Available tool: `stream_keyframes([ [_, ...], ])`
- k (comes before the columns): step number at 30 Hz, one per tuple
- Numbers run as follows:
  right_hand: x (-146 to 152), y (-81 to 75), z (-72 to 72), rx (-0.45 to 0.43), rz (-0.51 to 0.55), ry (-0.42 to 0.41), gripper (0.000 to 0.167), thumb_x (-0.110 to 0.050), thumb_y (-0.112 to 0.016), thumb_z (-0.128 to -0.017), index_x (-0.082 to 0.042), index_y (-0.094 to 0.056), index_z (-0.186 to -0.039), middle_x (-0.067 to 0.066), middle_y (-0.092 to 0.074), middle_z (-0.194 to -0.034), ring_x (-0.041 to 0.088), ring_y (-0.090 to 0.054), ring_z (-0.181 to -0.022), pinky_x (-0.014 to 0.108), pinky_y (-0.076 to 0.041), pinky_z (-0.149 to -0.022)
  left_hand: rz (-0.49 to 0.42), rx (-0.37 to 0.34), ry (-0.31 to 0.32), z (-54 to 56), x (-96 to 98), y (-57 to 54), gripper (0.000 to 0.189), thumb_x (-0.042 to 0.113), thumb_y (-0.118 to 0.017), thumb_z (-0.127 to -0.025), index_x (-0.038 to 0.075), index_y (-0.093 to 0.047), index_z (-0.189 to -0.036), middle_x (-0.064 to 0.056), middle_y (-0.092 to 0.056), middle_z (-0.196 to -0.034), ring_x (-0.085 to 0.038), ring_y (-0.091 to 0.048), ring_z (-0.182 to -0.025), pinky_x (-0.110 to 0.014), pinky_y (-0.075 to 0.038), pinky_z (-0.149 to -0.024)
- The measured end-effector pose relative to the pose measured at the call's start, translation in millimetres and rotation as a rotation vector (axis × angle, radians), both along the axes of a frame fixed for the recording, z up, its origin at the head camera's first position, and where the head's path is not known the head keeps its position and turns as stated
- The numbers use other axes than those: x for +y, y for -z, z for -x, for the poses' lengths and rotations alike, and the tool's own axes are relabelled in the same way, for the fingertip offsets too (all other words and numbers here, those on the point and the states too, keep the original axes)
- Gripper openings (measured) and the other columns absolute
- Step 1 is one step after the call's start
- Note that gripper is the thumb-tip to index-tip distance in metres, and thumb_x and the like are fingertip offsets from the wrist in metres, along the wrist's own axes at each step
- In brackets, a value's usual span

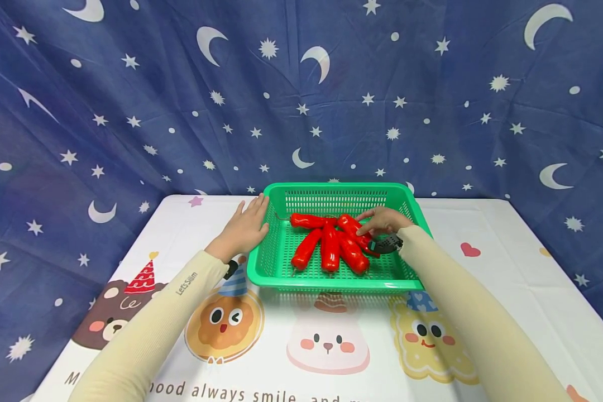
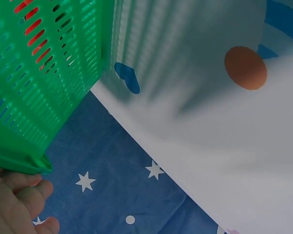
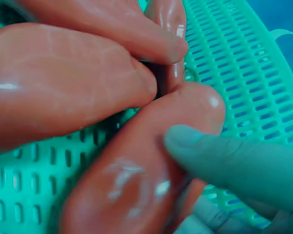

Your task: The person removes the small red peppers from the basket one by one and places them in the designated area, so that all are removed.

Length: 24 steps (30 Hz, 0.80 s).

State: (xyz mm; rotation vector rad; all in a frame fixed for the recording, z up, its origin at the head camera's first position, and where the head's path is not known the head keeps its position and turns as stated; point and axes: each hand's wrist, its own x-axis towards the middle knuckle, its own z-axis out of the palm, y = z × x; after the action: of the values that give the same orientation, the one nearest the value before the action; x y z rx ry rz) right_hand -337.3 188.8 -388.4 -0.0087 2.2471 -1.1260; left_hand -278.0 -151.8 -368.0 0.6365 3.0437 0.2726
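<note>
Several glossy red peppers [image 1: 330,248] lie fanned out in a green plastic basket [image 1: 331,283], thin stems showing on some. My right hand [image 1: 383,220] reaches over the basket's right side to the pepper at the upper right [image 1: 350,224]. In the right wrist view, the thumb [image 3: 219,153] presses on top of that pepper [image 3: 136,165], with the other fingers around its far side, so the hand pinches it. At the basket's left rim, my left hand [image 1: 246,226] rests with fingers extended. Its fingers [image 2: 31,195] touch the rim in the left wrist view.
The basket stands near the back edge of a table with a white cartoon-print cloth [image 1: 326,385]. A dark blue curtain [image 1: 301,128] with moons and stars hangs right behind it. A dark wrist device [image 1: 387,244] sits over the basket's right part.
</note>
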Motion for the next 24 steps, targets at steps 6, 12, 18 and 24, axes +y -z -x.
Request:
stream_keyframes([
  [6, -0.4, 0.6, 0.2, 0.064, -0.047, 0.0, 0.051, -0.014, -0.071, -0.082, 0.002, -0.055, -0.127, -0.008, -0.061, -0.076, 0.004, -0.052, -0.061, 0.019, -0.048, -0.062, 0.003, 0.007, -0.001, 0.4, -0.5, 0.3, 0.064, 0.025, -0.036, -0.098, -0.003, -0.01, -0.149, -0.02, -0.011, -0.157, -0.034, -0.015, -0.146, -0.053, -0.005, -0.119],
  [12, 0.2, -1.8, 1.8, -0.001, -0.108, -0.048, 0.059, -0.014, -0.071, -0.082, 0.0, -0.048, -0.134, -0.007, -0.05, -0.061, 0.005, -0.04, -0.048, 0.017, -0.041, -0.054, 0.005, 0.016, 0.0, 1.9, -1.3, 2.0, 0.064, 0.024, -0.035, -0.098, -0.004, -0.01, -0.149, -0.021, -0.011, -0.157, -0.035, -0.015, -0.145, -0.053, -0.005, -0.119],
  [18, 0.4, -3.0, 1.3, -0.031, -0.119, -0.083, 0.063, -0.009, -0.07, -0.082, -0.001, -0.042, -0.138, 0.005, -0.062, -0.099, 0.007, -0.058, -0.069, 0.02, -0.052, -0.066, 0.004, 0.019, 0.002, 2.5, -1.6, 3.2, 0.064, 0.024, -0.035, -0.098, -0.004, -0.01, -0.149, -0.021, -0.011, -0.157, -0.035, -0.015, -0.145, -0.053, -0.004, -0.119],
  [24, 1.2, -2.9, 2.9, -0.063, -0.037, -0.05, 0.065, -0.012, -0.068, -0.084, -0.001, -0.04, -0.141, -0.008, -0.062, -0.074, 0.002, -0.054, -0.062, 0.017, -0.051, -0.062, 0.011, 0.019, 0.001, 2.4, -1.4, 3.2, 0.064, 0.025, -0.034, -0.098, -0.004, -0.01, -0.149, -0.021, -0.011, -0.157, -0.035, -0.016, -0.145, -0.053, -0.005, -0.119],
])
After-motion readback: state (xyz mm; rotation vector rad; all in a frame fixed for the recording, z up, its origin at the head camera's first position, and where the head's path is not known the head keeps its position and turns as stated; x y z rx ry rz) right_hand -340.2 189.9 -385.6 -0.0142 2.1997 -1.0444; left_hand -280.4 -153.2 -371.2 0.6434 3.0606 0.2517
